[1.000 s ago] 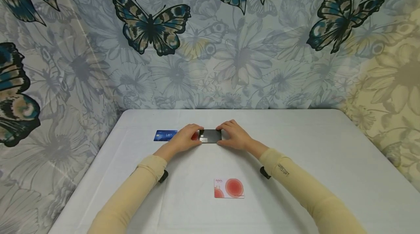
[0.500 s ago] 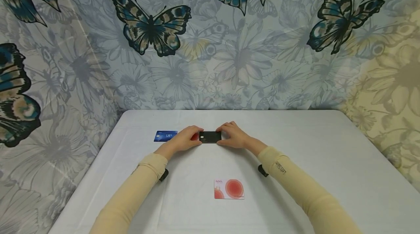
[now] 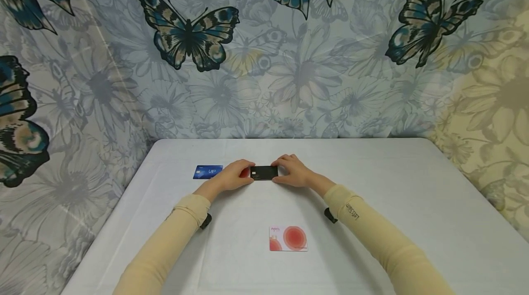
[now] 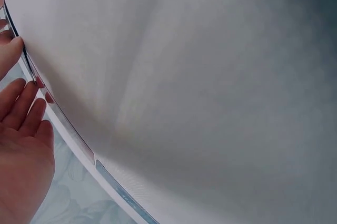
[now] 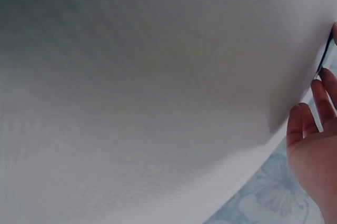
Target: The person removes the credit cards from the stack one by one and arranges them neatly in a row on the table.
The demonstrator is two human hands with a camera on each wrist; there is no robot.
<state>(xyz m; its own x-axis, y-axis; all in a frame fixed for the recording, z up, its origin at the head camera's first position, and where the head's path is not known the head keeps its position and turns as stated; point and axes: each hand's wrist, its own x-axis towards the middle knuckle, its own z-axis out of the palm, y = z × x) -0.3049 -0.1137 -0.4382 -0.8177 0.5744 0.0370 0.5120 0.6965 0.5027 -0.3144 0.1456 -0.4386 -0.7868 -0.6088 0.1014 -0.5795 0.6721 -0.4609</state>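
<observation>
A black card (image 3: 264, 172) sits low over the white table (image 3: 372, 184), toward its far middle. My left hand (image 3: 247, 172) pinches its left end and my right hand (image 3: 280, 169) pinches its right end. A bit of red (image 3: 245, 173) shows under my left fingertips beside the card; I cannot tell what it is. In the left wrist view my left hand (image 4: 23, 129) lies at the frame's left edge with thumb above and fingers below. In the right wrist view my right hand (image 5: 310, 139) meets the card's dark edge (image 5: 325, 55).
A blue card (image 3: 208, 172) lies just left of my left hand. A white card with red circles (image 3: 288, 238) lies nearer me, between my forearms. A butterfly-print backdrop (image 3: 264, 56) rises behind the table's far edge.
The black card, tilted up a second ago with a pale patch facing me, has been lowered flatter. Both hands stay at its ends, almost in place.
</observation>
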